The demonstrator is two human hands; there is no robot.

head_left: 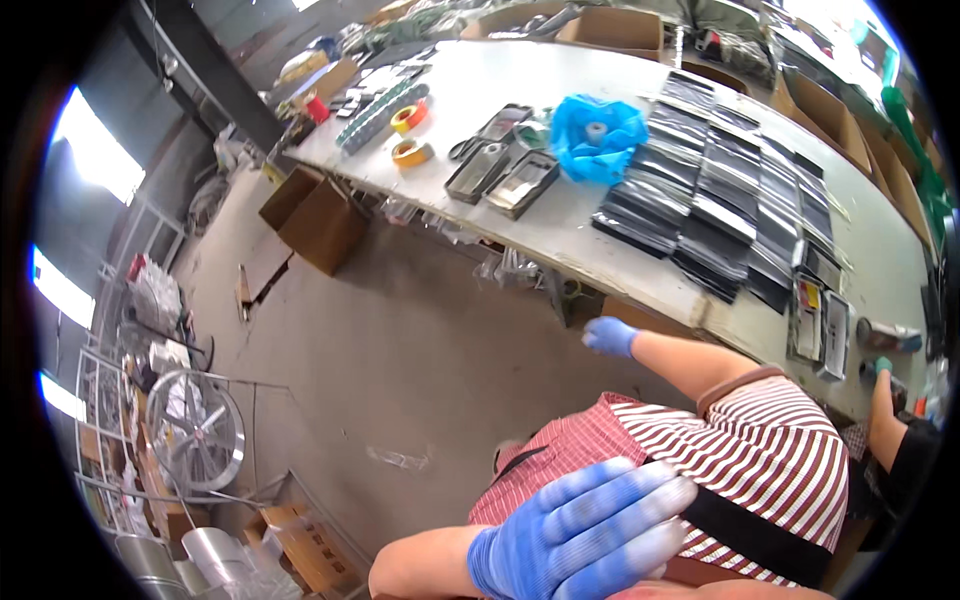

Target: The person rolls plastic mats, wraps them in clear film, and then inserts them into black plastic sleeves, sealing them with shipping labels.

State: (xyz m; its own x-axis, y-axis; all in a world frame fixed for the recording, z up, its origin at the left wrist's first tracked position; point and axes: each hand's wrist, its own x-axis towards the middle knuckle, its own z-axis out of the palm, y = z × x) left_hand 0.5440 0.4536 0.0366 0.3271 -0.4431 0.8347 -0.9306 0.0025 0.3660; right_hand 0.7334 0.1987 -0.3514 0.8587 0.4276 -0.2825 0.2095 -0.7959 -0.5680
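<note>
My left hand [590, 530], in a blue glove with whitish fingertips, is raised at the bottom of the head view. Its fingers are stretched out side by side, holding nothing. My right hand [609, 337], gloved alike, hangs just off the near edge of the white table [460, 215]. Its fingers look loosely bent, with nothing visible in them. Nearest to it on the table lie rows of flat black packets [720, 190] in clear wrapping. Beyond sits a blue plastic bag [598, 138], beside open dark trays [522, 185].
Tape rolls [411, 153] lie at the table's far left. A brown cardboard box [315, 220] stands on the floor beside it. At right, a co-worker's green-gloved hand [883, 366] touches a dark item. Lower left are a metal wheel [200, 430] and racks.
</note>
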